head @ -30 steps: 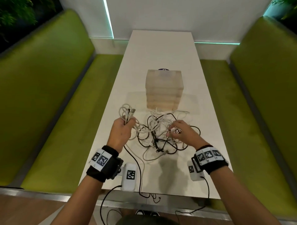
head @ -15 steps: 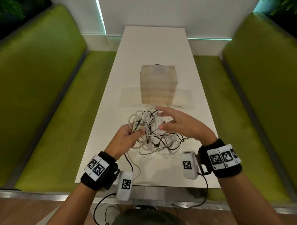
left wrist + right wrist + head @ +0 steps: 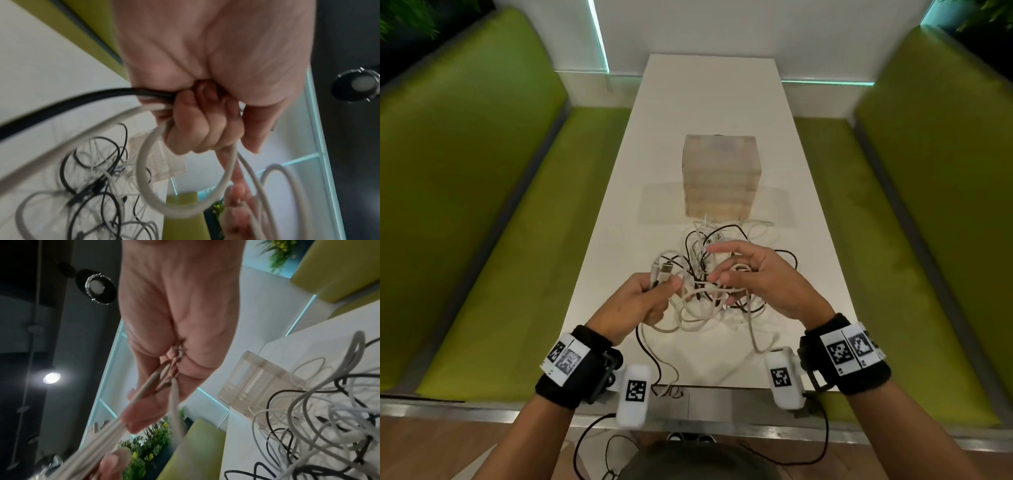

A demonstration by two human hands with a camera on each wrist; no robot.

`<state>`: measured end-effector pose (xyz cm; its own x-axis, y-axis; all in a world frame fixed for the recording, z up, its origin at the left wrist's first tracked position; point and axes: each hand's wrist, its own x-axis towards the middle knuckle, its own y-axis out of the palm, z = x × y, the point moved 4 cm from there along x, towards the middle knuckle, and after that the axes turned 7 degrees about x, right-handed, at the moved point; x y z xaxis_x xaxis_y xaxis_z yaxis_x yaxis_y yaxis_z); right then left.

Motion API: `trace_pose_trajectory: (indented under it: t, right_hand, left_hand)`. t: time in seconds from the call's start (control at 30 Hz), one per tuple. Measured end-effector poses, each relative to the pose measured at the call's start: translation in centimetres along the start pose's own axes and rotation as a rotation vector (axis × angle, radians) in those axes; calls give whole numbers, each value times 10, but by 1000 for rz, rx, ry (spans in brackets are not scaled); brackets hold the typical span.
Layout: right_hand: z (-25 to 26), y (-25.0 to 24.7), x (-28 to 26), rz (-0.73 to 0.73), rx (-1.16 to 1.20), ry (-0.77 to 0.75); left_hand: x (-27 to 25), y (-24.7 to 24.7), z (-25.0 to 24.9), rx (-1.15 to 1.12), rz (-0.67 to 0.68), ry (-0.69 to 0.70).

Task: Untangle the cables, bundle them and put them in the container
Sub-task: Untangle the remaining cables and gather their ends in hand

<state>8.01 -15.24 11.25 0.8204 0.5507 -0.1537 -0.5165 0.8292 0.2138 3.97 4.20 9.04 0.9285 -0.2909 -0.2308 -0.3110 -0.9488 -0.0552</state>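
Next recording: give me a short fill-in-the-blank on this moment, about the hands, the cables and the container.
1. The left hand grips cable ends with their plugs pointing ____.
2. The container stands on the table ____ the cable tangle, seen from the person.
3. The cables are white and ____.
4. The right hand pinches a ____ cable.

Missing words: up; beyond; black; white

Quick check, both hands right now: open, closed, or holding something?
Left hand: closed in a fist grip on cable ends, black and white, plugs sticking up.
Right hand: fingers curled round white cable strands of the tangle above the table.
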Motion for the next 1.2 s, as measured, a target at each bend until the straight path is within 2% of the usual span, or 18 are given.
trace_pose_trajectory:
  t: [0.13,0.2,0.27,0.33,0.43,0.53,0.67,0.8,0.87,1.03,1.13,1.2]
  right_hand:
    - [-8,14,3,90,-68,45]
    - [-12,19,4,108,-97,52]
    - [-15,20,2,89,-90,52]
    - [-19,18,0,48,-48,45]
    - [-30,18,-5,11,66,79]
    - [-46,30,-15,71,184,145]
    - [-59,54,-25,223,255,190]
    - [-77,66,-27,233,343,235]
    - [-92,63,-25,209,230,235]
    - [-135,31,-20,156,-518,222]
    - [-145,13,-24,178,-672,265]
    - [-137,-1,-25,95,-732,249]
  left_hand:
    - [2,17,-2,310,182,-4]
    - [2,23,-3,363,251,-24]
    - [3,19,1,347,264,-28]
    - [2,6,3,231,193,2]
    - [4,-22,6,-111,-8,60]
    - [7,-43,1,-345,-186,109]
    - [13,-48,-4,-379,-234,112]
    - [17,-44,-4,-380,-231,109]
    - [18,-43,-3,-377,-235,106]
    - [17,-43,-4,-364,-230,101]
    - [16,-42,-4,-355,-222,108]
    - [16,-41,-2,-343,-220,106]
